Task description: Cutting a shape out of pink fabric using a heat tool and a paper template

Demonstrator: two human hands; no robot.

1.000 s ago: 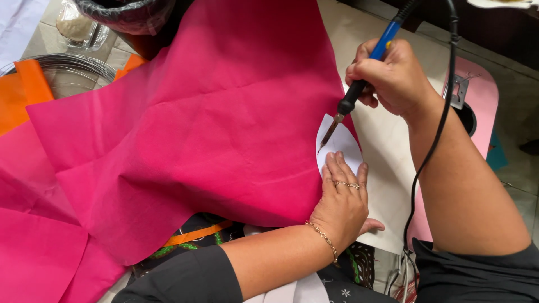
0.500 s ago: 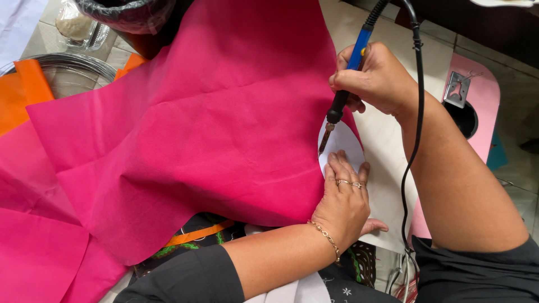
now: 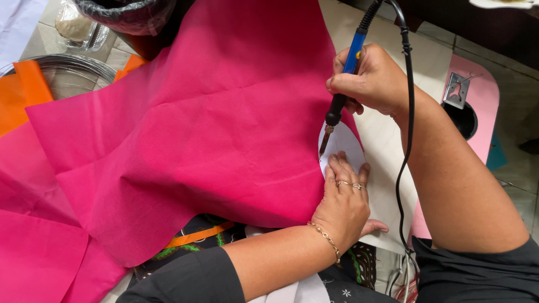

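The right hand (image 3: 373, 78) has its grip clenched around a blue-handled hot tool (image 3: 342, 92), held like a pen, tilted down and to the left. Its black cord (image 3: 405, 140) loops up from the top of the handle and runs down along the right forearm. The thin metal tip touches the edge of the pink fabric (image 3: 213, 129), right where the fabric meets a white oval template (image 3: 342, 148).

The left hand (image 3: 342, 205) lies flat, palm down, grasping nothing: its fingers are spread and pressed on the lower part of the template and the fabric edge beside it. It wears rings on two fingers and a thin bracelet at the wrist. The fingertips sit just below the tool tip, close but apart from it.

The fabric is a large creased sheet covering most of the tabletop (image 3: 387, 146), which shows pale to the right of the template. Its right edge curves around the template.

At the upper left, orange strips (image 3: 25, 92) lie over a round metal bowl (image 3: 73, 76), partly under the fabric. A dark bin with a plastic liner (image 3: 120, 14) stands at the top. To the right, beyond the right arm, is a pink board (image 3: 483, 104) bearing a small metal bracket.
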